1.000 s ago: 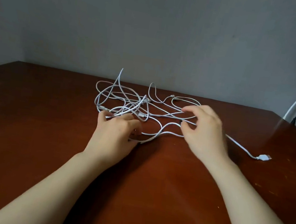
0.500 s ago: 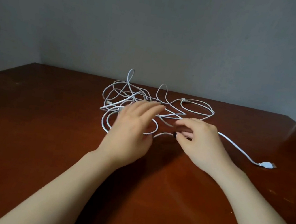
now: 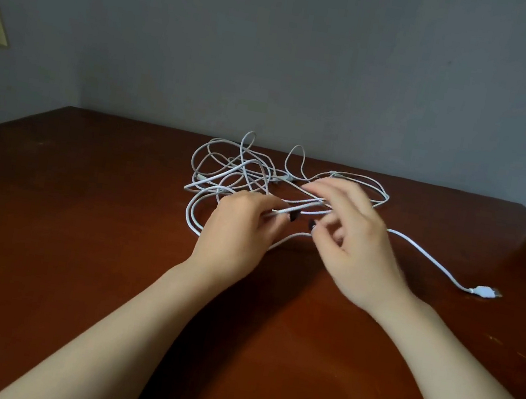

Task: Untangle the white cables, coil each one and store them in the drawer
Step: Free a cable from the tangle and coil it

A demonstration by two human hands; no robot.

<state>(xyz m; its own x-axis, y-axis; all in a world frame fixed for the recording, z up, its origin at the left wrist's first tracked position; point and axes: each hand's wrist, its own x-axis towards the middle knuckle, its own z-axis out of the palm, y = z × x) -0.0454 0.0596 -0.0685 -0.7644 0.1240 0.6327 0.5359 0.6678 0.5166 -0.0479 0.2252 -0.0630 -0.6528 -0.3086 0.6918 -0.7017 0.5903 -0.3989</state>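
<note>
Toward the middle of the table (image 3: 83, 206), the left hand (image 3: 237, 226), flat before, now pinches a cable (image 3: 303, 208). Blur hides what the right hand (image 3: 356, 247) grips. Untangling is just beginning.

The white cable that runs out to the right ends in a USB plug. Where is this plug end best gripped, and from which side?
Pinch the USB plug by its long sides, coming from above. It lies flat on the wooden table, apart from the tangle of white cables, with bare wood around it, so nothing should block the grasp.
</note>
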